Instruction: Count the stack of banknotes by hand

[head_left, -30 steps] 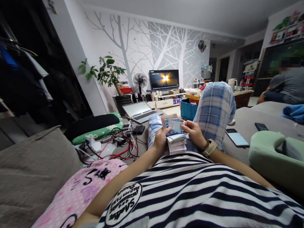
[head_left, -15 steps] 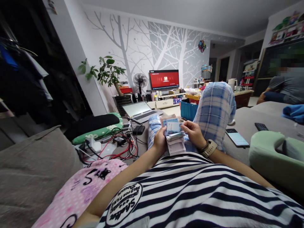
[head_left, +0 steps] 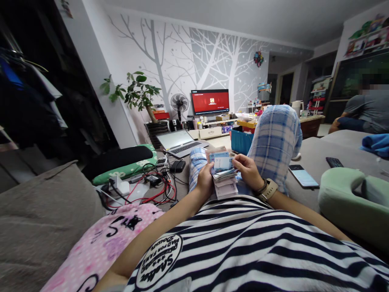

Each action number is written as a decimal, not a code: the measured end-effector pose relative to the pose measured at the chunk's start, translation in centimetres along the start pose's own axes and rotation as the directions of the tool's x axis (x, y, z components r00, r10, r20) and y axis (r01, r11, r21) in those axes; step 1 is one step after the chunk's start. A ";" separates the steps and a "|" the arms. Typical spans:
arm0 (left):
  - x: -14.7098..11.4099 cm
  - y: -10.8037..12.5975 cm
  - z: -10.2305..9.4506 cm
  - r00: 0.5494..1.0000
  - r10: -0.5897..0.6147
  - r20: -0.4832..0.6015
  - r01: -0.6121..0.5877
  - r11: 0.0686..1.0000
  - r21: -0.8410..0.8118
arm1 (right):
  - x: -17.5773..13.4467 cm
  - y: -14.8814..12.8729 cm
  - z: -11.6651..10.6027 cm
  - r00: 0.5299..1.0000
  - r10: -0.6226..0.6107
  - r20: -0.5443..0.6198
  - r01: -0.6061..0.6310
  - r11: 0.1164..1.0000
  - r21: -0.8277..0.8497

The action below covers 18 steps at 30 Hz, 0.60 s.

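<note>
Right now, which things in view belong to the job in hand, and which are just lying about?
In use:
blue paper notes, held in the fingers of the left hand and right hand
pale paper slips just below them

Lying about:
laptop
tangled cables
phone
remote control
green neck pillow

Paper amid matt cloth

The notes [head_left: 223, 163] look like thin, smooth paper. The shirt [head_left: 243, 235] is soft, matt cloth; the trousers [head_left: 272, 142] look fleecy. Matt fabric covers the sofa [head_left: 319, 146]. Near its far edge, the laptop [head_left: 184, 150] has a smooth, metallic-looking deck. The phone [head_left: 304, 177] has a glossy screen; the neck pillow [head_left: 340, 188] looks plush, the watch strap [head_left: 270, 189] matt and smooth, the cushion [head_left: 45, 215] coarsely woven.
</note>
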<state>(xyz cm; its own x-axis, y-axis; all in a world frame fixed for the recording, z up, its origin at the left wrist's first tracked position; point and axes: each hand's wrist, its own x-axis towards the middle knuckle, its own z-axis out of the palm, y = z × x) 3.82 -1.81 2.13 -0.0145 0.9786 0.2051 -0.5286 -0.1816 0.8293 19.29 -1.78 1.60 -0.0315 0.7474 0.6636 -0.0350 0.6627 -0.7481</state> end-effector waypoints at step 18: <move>0.4 -0.1 -0.3 1.000 0.030 0.002 -0.030 0.999 0.014 | 0.1 0.0 -0.1 1.000 0.008 0.000 -0.008 1.000 0.028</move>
<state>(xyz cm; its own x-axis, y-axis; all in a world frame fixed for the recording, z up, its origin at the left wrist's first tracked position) 3.63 -1.33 2.03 -0.0282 0.9726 0.2309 -0.5159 -0.2121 0.8300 19.40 -1.71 1.64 -0.0320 0.7527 0.6576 -0.0628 0.6551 -0.7529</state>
